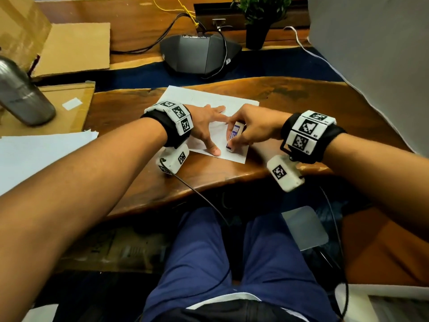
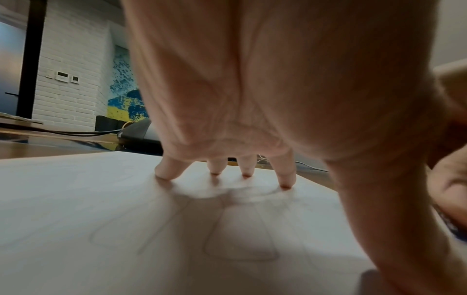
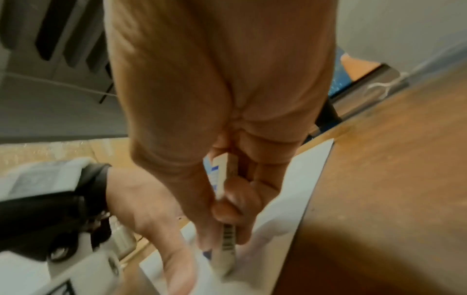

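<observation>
A white sheet of paper (image 1: 185, 96) lies on the wooden table (image 1: 301, 101). My left hand (image 1: 206, 126) lies spread on it with straight fingers, and its fingertips (image 2: 285, 179) press the paper (image 2: 101, 199), which bears faint pencil outlines. My right hand (image 1: 253, 129) pinches a small white eraser with a blue label (image 1: 234, 134), tilted, its lower end on the sheet beside the left thumb. In the right wrist view the eraser (image 3: 222, 175) sits between the thumb and fingers of my right hand (image 3: 222, 99), over the paper (image 3: 298, 189), blurred by motion.
A steel bottle (image 1: 23, 94) stands on cardboard (image 1: 76, 47) at the left, with loose white sheets (image 1: 34, 154) below it. A grey conference speaker (image 1: 199, 54) with cables and a potted plant (image 1: 257, 31) stand behind. A white board (image 1: 371, 66) rises at the right.
</observation>
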The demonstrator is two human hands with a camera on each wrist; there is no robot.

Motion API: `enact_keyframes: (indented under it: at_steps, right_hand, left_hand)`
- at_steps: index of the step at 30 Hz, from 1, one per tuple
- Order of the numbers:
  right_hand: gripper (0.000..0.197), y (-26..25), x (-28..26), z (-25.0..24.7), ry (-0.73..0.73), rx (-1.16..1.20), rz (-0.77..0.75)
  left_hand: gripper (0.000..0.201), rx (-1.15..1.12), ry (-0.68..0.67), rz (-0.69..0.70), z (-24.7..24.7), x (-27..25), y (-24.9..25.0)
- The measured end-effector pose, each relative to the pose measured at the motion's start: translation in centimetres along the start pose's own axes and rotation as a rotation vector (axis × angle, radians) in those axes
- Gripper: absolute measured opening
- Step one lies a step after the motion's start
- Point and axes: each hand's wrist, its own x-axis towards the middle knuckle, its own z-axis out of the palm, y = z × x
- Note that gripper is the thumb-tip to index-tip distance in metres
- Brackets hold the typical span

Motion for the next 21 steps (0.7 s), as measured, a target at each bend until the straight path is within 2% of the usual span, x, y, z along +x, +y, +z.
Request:
enact_keyframes:
  at_steps: [1,4,5,9,13,17,21]
  right_hand:
    - [0.027,0.0,0.0,-0.1,0.005,0.003,0.002]
    - [0.031,0.5,0.2,-1.2,0.142,0.057,0.078]
    - [0.031,0.5,0.1,-1.1,0.139,0.068,0.08]
    - [0.027,-0.2,-0.4,0.4,-0.033,0.033,0.01]
    - [0.028,0.5,0.1,-1.1,0.113,0.093,0.09]
    - [0.024,-0.3,-0.4,0.3,0.031,-0.014,-0.002]
    - [0.03,0.2,-0.1,-1.2,0.159,0.004,0.081]
  left_hand:
    - [0.115,0.005,-0.002,-0.004,0.1,0.0,0.0]
    - [0.114,0.01,-0.015,-0.002,-0.1,0.0,0.2]
    - [0.114,0.008,-0.017,-0.001,0.0,0.1,0.3]
    - [0.114,-0.008,-0.015,-0.009,0.1,0.2,-0.1]
    - [0.114,0.016,-0.028,0.0,0.1,0.2,0.2]
    - [0.12,-0.011,-0.033,-0.021,0.0,0.1,0.0]
    - [0.118,0.01,-0.035,0.0,0.1,0.2,0.3]
